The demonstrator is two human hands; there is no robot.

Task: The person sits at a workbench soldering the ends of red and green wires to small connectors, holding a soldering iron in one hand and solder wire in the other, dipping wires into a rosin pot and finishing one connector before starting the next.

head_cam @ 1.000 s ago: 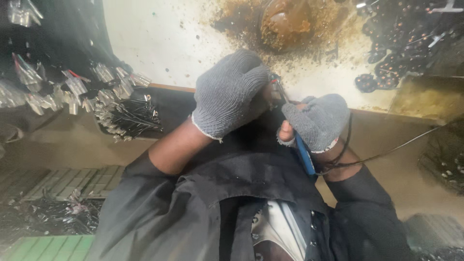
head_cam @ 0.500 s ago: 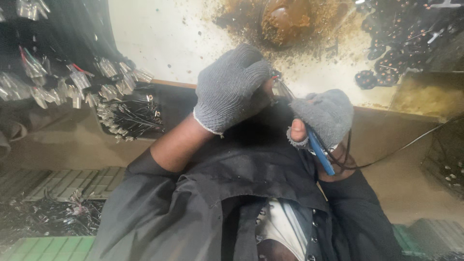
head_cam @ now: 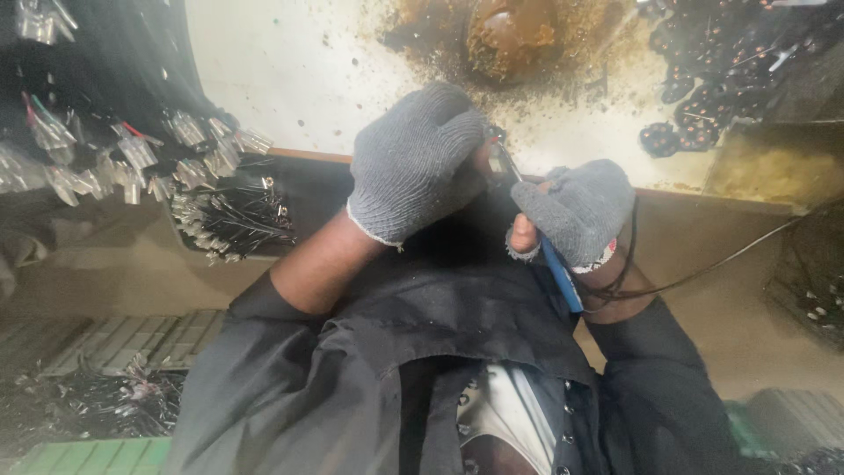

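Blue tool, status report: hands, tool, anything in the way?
Right hand grips blue tool, cord trailing right. Left hand pinches small metal part close to right hand. Nothing between hands; wire bundles off left.

Grey knit gloves [head_cam: 422,167]; blue plastic tool [head_cam: 560,277], glossy.

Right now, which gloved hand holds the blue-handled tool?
The right hand: the blue tool handle sticks out below its fingers, a black cord at its wrist. The left hand shows no blue.
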